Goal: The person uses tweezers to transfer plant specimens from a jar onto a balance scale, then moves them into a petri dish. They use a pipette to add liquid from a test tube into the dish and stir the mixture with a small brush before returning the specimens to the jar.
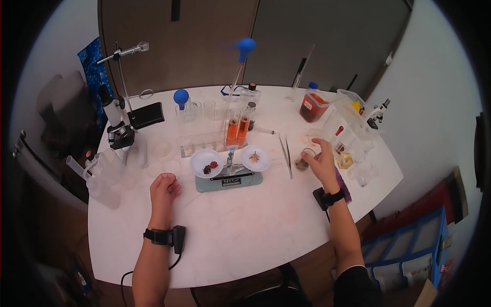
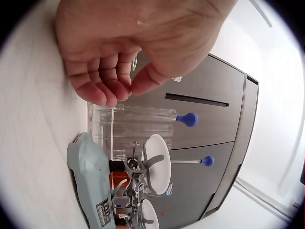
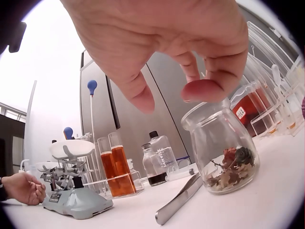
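My right hand [image 1: 323, 162] is over a small glass jar [image 3: 224, 152], its thumb and fingers apart and the fingertips right at the rim. Dried flowers and leaf pieces [image 3: 231, 169] lie in the bottom of the jar. My left hand [image 1: 164, 190] rests on the table left of a balance scale [image 1: 229, 183], fingers loosely curled with nothing in them. The scale's left white pan [image 1: 199, 157] carries dark and red dried pieces [image 1: 210, 167]; its right pan [image 1: 263, 162] holds a pale dried sprig [image 1: 254, 156]. Metal tweezers [image 3: 178, 200] lie beside the jar.
Behind the scale, a rack holds two tubes of orange liquid [image 1: 238, 130]. Blue-bulbed pipettes [image 1: 247, 47], bottles [image 1: 250, 94] and a red-filled container [image 1: 313, 106] stand farther back. A microscope [image 1: 118, 123] and wash bottles [image 1: 102, 192] are at left, clear glassware [image 1: 362, 176] at right.
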Demonstrator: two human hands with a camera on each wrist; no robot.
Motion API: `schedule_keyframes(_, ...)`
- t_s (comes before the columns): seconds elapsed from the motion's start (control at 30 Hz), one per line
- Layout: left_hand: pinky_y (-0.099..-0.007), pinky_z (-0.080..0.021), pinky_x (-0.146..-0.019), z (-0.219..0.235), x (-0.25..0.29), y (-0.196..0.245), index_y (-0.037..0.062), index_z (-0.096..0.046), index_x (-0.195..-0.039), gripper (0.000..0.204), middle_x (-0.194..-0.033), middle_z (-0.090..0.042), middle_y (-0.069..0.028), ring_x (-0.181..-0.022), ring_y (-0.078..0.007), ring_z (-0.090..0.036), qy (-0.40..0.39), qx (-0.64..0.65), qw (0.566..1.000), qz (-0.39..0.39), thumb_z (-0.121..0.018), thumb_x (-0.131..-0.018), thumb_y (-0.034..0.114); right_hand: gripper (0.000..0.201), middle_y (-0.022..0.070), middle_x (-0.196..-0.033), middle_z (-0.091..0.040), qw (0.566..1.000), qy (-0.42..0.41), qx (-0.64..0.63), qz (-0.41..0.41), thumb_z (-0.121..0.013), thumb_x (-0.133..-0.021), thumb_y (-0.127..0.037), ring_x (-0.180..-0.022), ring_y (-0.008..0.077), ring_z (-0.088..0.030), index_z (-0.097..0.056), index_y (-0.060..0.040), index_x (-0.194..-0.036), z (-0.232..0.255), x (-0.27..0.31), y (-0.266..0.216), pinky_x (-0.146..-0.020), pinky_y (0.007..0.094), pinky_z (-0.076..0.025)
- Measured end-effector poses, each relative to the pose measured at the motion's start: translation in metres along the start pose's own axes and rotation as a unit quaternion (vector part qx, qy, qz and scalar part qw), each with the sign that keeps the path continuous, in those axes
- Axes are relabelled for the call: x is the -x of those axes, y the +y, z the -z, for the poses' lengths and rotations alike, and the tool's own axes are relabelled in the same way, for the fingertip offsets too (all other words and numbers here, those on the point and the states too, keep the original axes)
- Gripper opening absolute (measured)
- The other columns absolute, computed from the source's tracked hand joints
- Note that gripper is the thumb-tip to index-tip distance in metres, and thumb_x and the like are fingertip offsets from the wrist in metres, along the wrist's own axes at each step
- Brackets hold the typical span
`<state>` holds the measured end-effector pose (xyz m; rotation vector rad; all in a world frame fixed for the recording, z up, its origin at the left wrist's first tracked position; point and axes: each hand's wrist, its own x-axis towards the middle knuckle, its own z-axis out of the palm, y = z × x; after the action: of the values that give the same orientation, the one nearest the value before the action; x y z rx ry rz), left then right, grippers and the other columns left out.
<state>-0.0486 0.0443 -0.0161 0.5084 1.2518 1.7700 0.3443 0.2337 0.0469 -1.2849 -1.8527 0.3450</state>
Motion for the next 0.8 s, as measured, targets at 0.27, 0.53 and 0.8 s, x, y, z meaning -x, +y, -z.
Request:
schedule_keyframes(0.27,-0.0242,-0.047,-0.066,0.001,-0.001,0.0,0.0095,-0.06,-0.09,0.012,-0.078,-0.058,0.0003,-0.071,-0.0103,-0.057,-0.009,0.001,1.0,0.001,-0.054,-0.095,0.018,0.056,0.0182,-0.112,-0.057,0.99,-0.005,0.135,0.039,-0.078,-0.073,-0.031,-0.107,0.0332,-0.057,-0.058,0.0011,-0.115,0.008,-0.008,0.011,-0.089,0.0389,-0.046)
schedule_keyframes(0.53,-0.0238,-0.047,-0.066,0.005,-0.003,-0.005,0.0082,-0.061,-0.089,0.01,-0.079,-0.059,-0.0006,-0.072,-0.0101,-0.057,-0.017,0.02,1.0,-0.003,-0.055,-0.093,0.016,0.06,0.02,-0.11,-0.06,0.983,-0.051,0.176,0.025,-0.081,-0.072,-0.033,-0.104,0.0349,-0.059,-0.058,0.003,-0.114,0.014,-0.004,0.014,-0.088,0.0397,-0.048)
schedule_keyframes(0.8,-0.0234,-0.047,-0.064,0.005,-0.005,-0.005,0.0087,-0.061,-0.089,0.009,-0.077,-0.059,-0.0001,-0.07,-0.0101,-0.058,-0.014,0.023,1.0,-0.002,-0.057,-0.091,0.016,0.055,0.0201,-0.103,-0.064,0.986,-0.068,0.141,0.06,-0.08,-0.074,-0.029,-0.097,0.034,-0.062,-0.058,0.0026,-0.113,0.006,-0.003,0.025,-0.084,0.0388,-0.049)
